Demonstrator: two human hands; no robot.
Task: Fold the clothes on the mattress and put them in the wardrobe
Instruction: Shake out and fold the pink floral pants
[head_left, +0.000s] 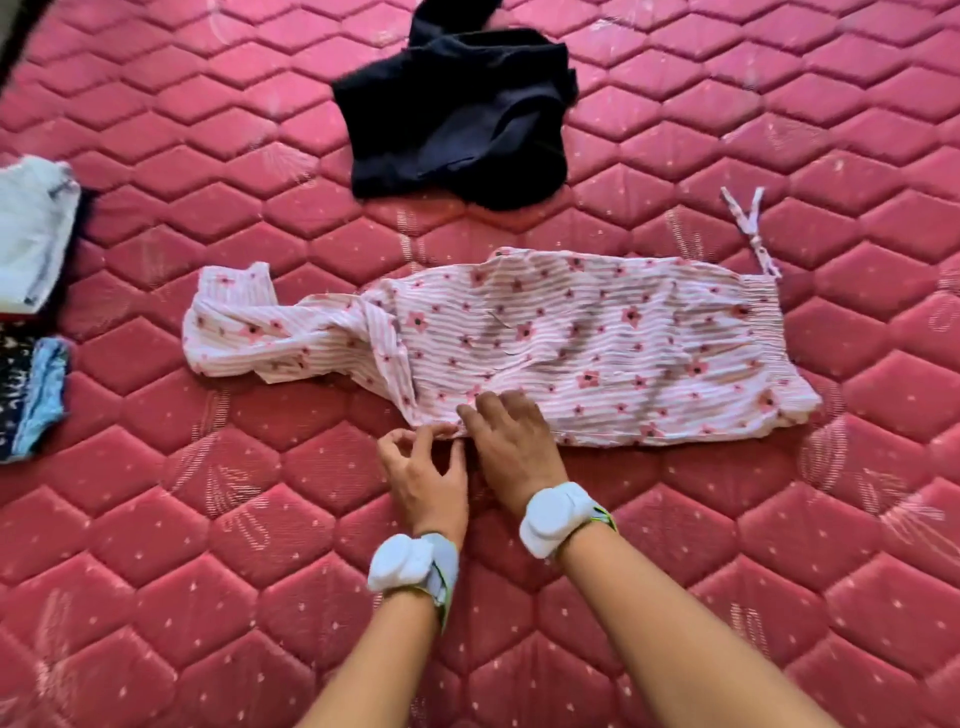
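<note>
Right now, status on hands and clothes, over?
Left hand pinches the near edge of the pink trousers; right hand rests on the same edge. Trousers flat, unfolded. Black garment waits behind, apart.

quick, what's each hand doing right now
Left hand: pinches the near edge of the pink floral garment.
Right hand: fingers lie on that same edge; whether they grip it cannot be told.

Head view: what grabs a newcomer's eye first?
The pink floral striped garment spread across the middle of the red quilted mattress, both hands at its near edge: left hand pinching the hem, right hand resting on it. A crumpled black garment lies beyond.
</note>
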